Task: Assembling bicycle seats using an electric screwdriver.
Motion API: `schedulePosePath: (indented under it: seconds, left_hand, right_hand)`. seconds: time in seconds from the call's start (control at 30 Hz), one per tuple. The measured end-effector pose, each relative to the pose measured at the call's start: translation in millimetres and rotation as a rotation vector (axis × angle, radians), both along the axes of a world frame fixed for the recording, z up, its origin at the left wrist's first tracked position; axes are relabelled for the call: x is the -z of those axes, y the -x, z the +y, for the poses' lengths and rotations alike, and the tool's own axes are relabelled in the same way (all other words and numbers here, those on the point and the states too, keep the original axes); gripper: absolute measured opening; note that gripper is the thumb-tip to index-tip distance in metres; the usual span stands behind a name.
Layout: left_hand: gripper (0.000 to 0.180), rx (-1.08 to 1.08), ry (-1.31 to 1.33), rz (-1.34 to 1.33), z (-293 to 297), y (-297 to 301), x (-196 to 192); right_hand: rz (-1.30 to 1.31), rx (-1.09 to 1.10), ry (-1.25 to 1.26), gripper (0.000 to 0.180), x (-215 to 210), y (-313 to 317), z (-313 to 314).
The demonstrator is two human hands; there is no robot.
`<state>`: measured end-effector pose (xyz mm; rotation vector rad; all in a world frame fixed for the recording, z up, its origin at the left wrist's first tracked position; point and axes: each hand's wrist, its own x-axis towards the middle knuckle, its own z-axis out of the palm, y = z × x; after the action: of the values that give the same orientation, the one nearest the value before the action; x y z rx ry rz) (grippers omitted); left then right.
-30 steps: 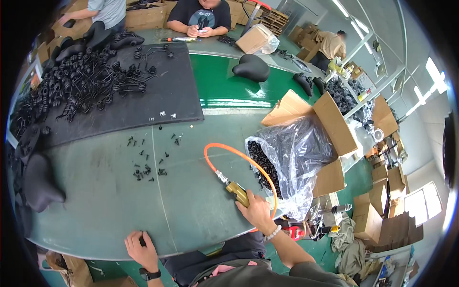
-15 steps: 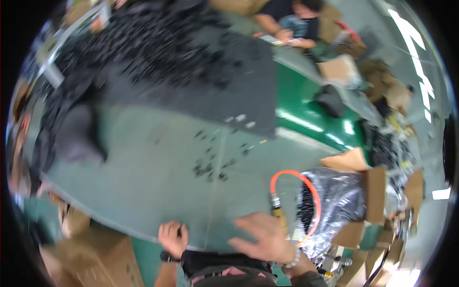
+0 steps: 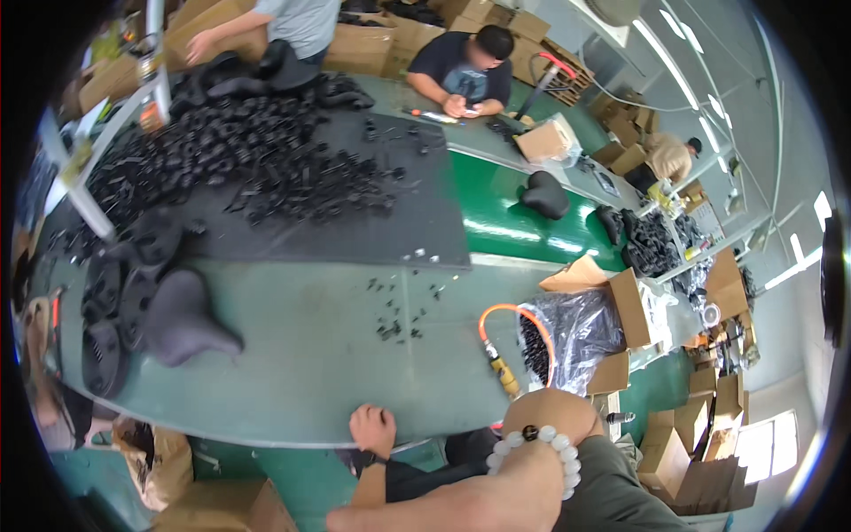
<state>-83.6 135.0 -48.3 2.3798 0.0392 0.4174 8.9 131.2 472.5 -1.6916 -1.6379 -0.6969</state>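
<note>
My left hand (image 3: 372, 429) rests at the near table edge with its fingers curled in. A small dark spot shows at the fingers, too small to make out. My right hand (image 3: 557, 410) is bent at the wrist beside my thigh, below the lined cardboard box; its fingers are hidden. A yellow tool (image 3: 505, 377) on an orange hose (image 3: 507, 308) lies on the table just beyond my right hand, apart from it. Small black parts (image 3: 390, 330) are scattered on the tabletop (image 3: 301, 355). To the left sits a black bicycle saddle (image 3: 186, 319).
A big heap of black parts (image 3: 239, 142) covers the dark mat. More saddle shells (image 3: 106, 355) stack at the left edge. An open carton (image 3: 634, 306) with a clear plastic liner (image 3: 581, 332) stands at the right. A co-worker (image 3: 470, 75) sits across the table; another stands far left.
My view has shifted. My right hand has moved from over the table edge toward the right, beside my thigh. The left hand stays curled at the table edge.
</note>
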Motion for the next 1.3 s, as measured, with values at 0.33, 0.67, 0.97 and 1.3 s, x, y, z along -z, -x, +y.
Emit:
schedulePosePath:
  seconds: [0.33,0.67,0.97,1.3]
  left_hand:
    - [0.020,-0.075,0.350,0.249,130.6,70.5,-78.1]
    - [0.020,-0.816,0.522,0.578,236.8,247.0,-47.8]
    - [0.030,-0.992,0.588,0.820,299.0,246.3,-66.5]
    - [0.042,-0.584,0.072,0.276,499.2,-51.1,-121.9]
  right_hand:
    - [0.457,-0.368,-0.084,0.023,2.8,91.0,84.3]
    - [1.072,0.590,0.691,0.076,424.8,1.9,130.0]
    - [1.066,0.747,0.562,0.092,473.9,-143.4,246.5]
    - [1.087,0.782,0.411,0.062,339.9,-109.0,160.9]
